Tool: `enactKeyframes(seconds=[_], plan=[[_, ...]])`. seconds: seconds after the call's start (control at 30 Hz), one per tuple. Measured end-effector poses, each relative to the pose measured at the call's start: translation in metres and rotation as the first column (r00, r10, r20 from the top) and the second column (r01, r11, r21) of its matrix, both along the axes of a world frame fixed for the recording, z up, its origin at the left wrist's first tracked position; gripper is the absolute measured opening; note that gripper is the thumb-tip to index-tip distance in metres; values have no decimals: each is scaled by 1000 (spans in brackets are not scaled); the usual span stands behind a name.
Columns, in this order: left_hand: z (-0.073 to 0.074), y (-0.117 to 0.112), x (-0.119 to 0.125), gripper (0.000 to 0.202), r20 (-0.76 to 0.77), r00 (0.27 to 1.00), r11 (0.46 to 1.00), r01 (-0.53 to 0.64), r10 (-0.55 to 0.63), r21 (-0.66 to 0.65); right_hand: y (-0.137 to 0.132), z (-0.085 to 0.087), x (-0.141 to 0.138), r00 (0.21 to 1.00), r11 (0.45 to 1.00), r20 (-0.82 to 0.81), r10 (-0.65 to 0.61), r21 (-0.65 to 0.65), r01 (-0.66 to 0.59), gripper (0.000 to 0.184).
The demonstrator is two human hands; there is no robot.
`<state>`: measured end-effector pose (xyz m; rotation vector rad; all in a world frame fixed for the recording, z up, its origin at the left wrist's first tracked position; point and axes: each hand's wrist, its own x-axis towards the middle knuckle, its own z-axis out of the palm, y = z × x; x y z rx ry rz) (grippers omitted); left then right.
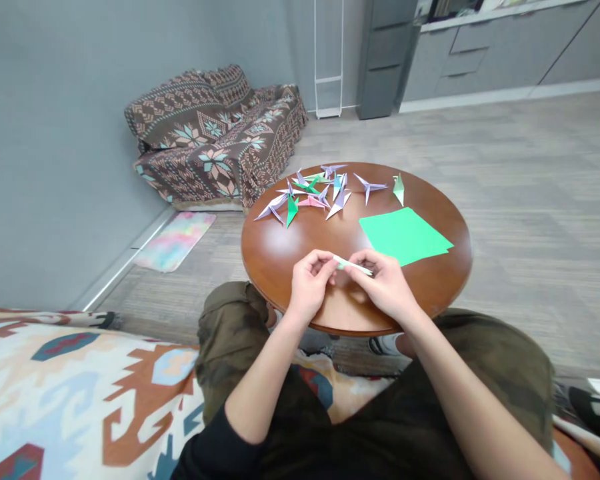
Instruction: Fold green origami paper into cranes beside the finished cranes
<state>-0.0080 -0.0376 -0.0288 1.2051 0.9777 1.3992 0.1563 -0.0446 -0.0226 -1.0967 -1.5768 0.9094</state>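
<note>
Between my two hands, over the near side of the round table (260, 247), is a narrow folded piece of pale green paper (351, 265). My left hand (311, 280) pinches its left end between thumb and fingers. Thumb and fingers of my right hand (380, 280) grip the other end. A stack of green paper sheets (405, 233) lies just beyond my right hand. Farther back, several folded paper cranes in purple, green, pink and blue sit in a cluster, one green crane (291, 211) among them. A light green crane (399, 190) stands apart at the back right.
My knees are on both sides of the table's near edge. A sofa with a patterned cover (215, 140) stands beyond at the left, with a pastel mat (176, 240) on the floor. Grey cabinets (480, 60) line the back right. Patterned fabric (80, 400) covers my seat.
</note>
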Motion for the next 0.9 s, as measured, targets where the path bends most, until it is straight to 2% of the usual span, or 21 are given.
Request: enactKeyframes(seconds=[0.27, 0.47, 0.57, 0.67, 0.8, 0.9], plan=[[1, -2, -3, 29, -8, 999, 999, -34, 34, 6, -6, 4, -9, 999, 999, 41, -28, 38, 26, 20], [-2, 0, -1, 29, 59, 998, 999, -16, 18, -32, -1, 0, -7, 992, 997, -102, -76, -10, 75, 15], [-1, 0, 0, 35, 66, 997, 996, 51, -46, -73, 4, -4, -5, 963, 991, -232, -133, -38, 128, 25], [2, -2, 1, 37, 19, 984, 979, 177, -176, -98, 7, -5, -5, 934, 988, -322, -153, -51, 144, 36], [4, -4, 0, 38, -9, 958, 956, 285, -286, -71, 6, -3, -6, 915, 989, -376, -145, -62, 131, 41], [5, -4, 0, 41, -29, 946, 943, 317, -322, -100, 4, 0, -5, 916, 991, -378, -134, -62, 120, 41]])
